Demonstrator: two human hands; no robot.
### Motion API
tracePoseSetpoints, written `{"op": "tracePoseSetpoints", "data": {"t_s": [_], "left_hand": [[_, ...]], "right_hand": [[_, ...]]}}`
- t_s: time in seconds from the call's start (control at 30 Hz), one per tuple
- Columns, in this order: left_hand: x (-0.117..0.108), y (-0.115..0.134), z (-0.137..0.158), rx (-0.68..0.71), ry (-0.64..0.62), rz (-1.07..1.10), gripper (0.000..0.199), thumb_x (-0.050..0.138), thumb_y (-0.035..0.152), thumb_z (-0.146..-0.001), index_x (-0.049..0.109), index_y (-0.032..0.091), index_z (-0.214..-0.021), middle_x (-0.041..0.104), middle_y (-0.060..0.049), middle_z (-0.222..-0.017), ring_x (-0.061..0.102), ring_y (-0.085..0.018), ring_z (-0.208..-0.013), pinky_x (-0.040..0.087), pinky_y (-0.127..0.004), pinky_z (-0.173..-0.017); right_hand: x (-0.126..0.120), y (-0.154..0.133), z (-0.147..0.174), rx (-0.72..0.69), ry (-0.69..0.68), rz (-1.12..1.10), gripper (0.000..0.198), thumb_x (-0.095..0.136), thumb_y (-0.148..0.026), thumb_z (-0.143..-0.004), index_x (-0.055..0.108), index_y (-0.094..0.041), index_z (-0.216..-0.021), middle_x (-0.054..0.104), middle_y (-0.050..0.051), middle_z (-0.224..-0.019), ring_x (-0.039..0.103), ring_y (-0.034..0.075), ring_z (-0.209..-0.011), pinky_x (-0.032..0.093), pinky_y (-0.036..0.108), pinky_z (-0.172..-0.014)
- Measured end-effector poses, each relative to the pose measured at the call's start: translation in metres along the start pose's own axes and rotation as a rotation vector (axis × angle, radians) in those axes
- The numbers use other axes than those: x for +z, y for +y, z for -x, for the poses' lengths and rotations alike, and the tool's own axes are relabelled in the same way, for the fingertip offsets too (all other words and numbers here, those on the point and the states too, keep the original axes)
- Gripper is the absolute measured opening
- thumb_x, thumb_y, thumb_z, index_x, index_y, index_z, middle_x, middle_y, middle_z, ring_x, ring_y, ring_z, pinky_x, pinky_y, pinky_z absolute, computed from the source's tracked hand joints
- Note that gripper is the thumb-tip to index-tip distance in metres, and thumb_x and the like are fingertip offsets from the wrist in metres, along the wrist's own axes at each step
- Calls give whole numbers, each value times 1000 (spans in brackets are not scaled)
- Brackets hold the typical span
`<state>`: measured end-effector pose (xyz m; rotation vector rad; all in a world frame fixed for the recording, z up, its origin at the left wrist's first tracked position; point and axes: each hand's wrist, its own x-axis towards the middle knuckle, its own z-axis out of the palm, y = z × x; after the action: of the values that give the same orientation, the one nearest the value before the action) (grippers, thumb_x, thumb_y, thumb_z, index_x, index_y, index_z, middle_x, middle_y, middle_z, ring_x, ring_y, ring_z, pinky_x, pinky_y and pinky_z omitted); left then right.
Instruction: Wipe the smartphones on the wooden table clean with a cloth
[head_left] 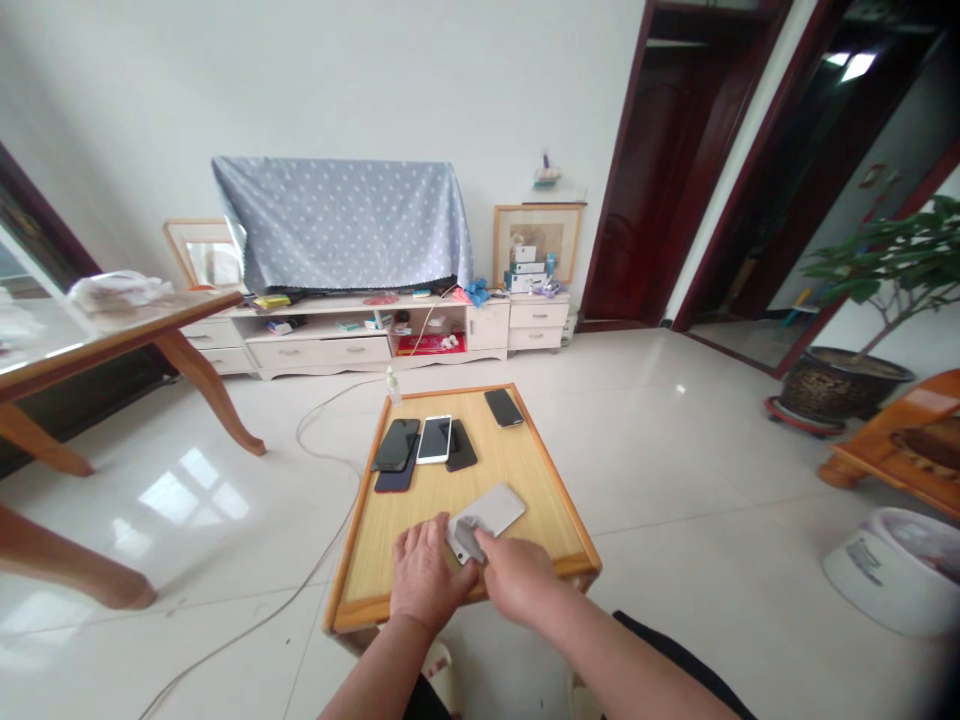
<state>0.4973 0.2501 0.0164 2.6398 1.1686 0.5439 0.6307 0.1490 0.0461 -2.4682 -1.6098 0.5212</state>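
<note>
A pale silver phone (501,508) lies face down near the front of the small wooden table, its camera corner toward me. My left hand (429,568) grips that near end, fingers at the left edge and thumb along the bottom. With closed fingers my right hand (517,575) presses a small grey cloth (468,536) onto the phone's back beside the camera. Farther up are a white phone (434,440) with its dark screen up, a black phone (460,446) partly beneath it, and a dark phone (396,445) overlapping a dark blue phone (394,478).
Another black phone (503,408) lies at the table's (525,460) far right. A small clear bottle (394,386) stands at its far left corner. A cable (330,545) runs over the floor on the left. A white bucket (877,570) stands far right.
</note>
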Motion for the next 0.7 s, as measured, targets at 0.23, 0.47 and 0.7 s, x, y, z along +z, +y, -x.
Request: {"op": "tracePoseSetpoints", "data": {"t_s": [0.23,0.47,0.7], "left_hand": [[0,1,0,6,-5,-13,58,65,38,-71,51,20,-124,63,-8,-119,52,-27,-117,28,-41,-107],[4,-3,0,17,-5,-5,58,65,40,-72,51,20,-125,63,-8,-118,52,-27,-117,29,-41,-107],[2,-2,1,18,-11,-3,57,65,39,-72,51,21,-124,63,-8,-118,53,-27,-116,29,-41,-106]], "right_hand": [[-14,28,-7,162,16,-5,43,41,-25,-90,56,-29,-129,73,9,-101,69,27,-94,44,34,-74],[0,17,8,49,17,13,48,44,-24,-88,52,-31,-135,73,9,-99,69,27,-91,44,34,-74],[-13,32,-3,192,37,13,43,41,-25,-91,54,-30,-132,74,9,-99,69,27,-91,44,34,-72]]}}
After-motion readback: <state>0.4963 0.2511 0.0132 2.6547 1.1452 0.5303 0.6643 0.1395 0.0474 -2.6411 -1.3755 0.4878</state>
